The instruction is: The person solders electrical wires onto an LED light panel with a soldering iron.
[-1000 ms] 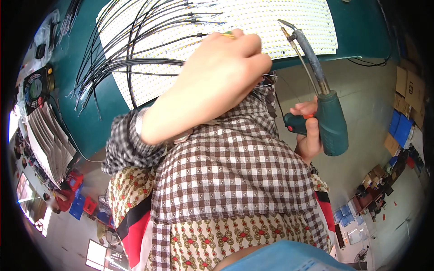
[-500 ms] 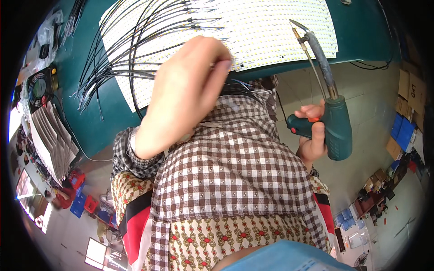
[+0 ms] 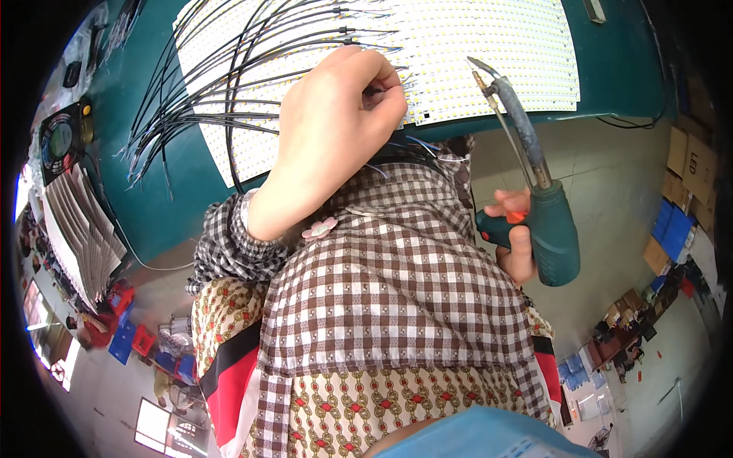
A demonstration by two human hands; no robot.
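My left hand (image 3: 336,130) is over the near edge of a white LED board sheet (image 3: 489,61), thumb and forefinger pinched. A dark cable seems to be between them, though the fingers mostly cover it. Other black cables (image 3: 252,99) with thin stripped ends run across the sheet from the left. In my right hand (image 3: 519,248) is a green soldering gun (image 3: 556,237), gripped by its handle. Its bent metal tip points up and left, in front of the sheet from this view, with a thin feed tube alongside.
The sheet lies on a green table (image 3: 153,221). A small fan (image 3: 57,143) and a stack of white boards (image 3: 80,229) stand at the left. Loose wire ends (image 3: 416,145) lie by the checked apron (image 3: 397,282). Cardboard boxes (image 3: 691,164) are at the far right.
My left hand has shifted slightly right, and its thumb and forefinger have closed into a clearer pinch. The soldering gun has moved a little left and toward me.
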